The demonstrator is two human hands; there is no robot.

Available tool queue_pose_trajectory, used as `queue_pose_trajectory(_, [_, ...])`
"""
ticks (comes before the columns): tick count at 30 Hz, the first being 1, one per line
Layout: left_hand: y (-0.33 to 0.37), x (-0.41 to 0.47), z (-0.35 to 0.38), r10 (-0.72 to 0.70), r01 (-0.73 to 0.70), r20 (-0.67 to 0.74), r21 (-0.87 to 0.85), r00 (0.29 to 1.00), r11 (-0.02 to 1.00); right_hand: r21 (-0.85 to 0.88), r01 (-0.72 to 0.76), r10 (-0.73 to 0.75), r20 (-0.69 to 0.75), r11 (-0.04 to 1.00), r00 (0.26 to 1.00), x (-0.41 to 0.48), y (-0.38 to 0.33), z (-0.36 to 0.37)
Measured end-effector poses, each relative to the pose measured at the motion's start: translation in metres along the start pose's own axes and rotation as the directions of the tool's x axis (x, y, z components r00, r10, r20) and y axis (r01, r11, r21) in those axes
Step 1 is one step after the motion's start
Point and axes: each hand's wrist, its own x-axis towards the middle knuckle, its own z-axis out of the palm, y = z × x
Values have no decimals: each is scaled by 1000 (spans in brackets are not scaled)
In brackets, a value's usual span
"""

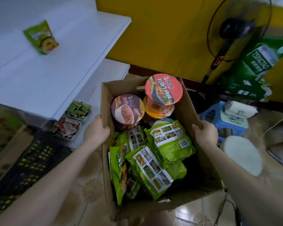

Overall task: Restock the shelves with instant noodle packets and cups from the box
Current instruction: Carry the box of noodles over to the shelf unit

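Box (106,98) in left hand (97,130), right hand (204,134); one red cup (163,90), one purple cup (127,109)

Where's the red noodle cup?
In the head view, the red cup sits on an orange cup, far end of the box, right of the purple cup.

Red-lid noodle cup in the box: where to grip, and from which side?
Probably from above: grip the sidewall just under the lid of the red-lid cup. It stands upright, highest in the box, whose wall crowds its far side.
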Motion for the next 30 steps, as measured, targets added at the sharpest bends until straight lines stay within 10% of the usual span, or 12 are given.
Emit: queue_pose_trajectory(30, [253,565,91,-152,151,58,22,987,988,-20,-13,15,86,1000,996,613,-146,156])
